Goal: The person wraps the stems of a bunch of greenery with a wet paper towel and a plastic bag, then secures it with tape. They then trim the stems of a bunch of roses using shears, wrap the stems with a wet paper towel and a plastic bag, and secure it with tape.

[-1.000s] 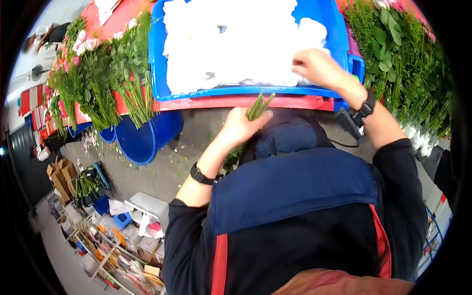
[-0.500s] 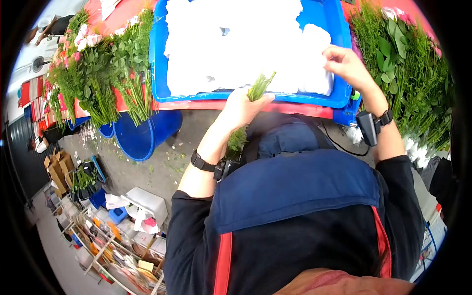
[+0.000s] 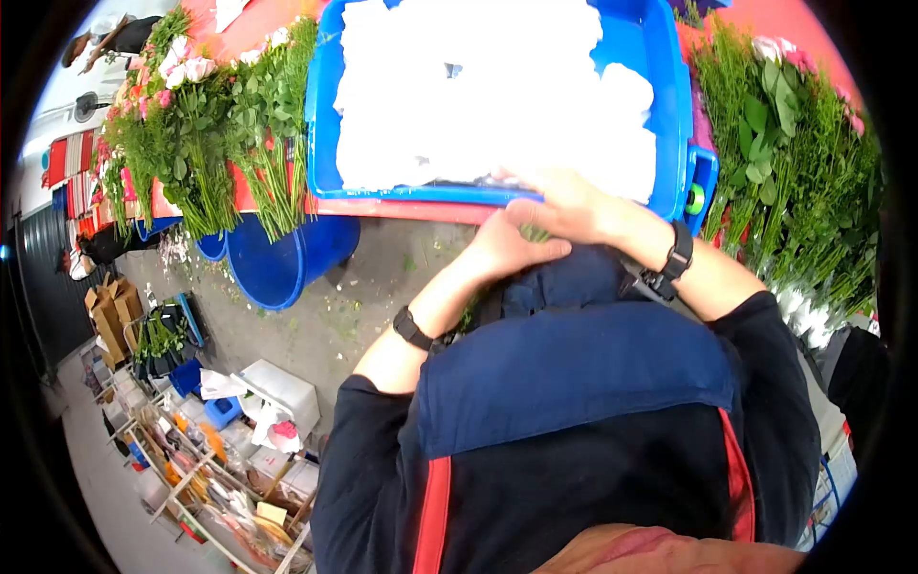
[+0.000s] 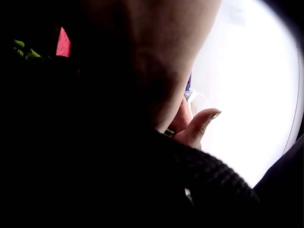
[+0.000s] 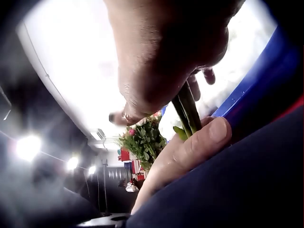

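My left hand (image 3: 502, 247) grips a small bundle of cut green stems (image 5: 187, 111) in front of the apron, thumb across them. Over the upper ends of these stems is my right hand (image 3: 564, 206), its palm side at the cut ends and its fingers reaching past them. In the right wrist view its thumb stands out to the side. Just beyond both hands lies a blue tray (image 3: 325, 115) filled with bright white, soft-looking pads (image 3: 478, 96). The lower part of the bundle is hidden beneath the left hand and by the apron.
Flower bunches with long stems lie on the red table (image 3: 402, 209), some at left (image 3: 196, 143), others at right (image 3: 784, 153). Below the table edge stands a blue bucket (image 3: 273, 268). A cluttered rack (image 3: 210, 478) is at lower left, and another person (image 3: 120, 43) is far left.
The right hand moved from the tray's right side leftward and down onto the stem ends. The left hand rose to the tray edge with the stems, then came slightly back and right.
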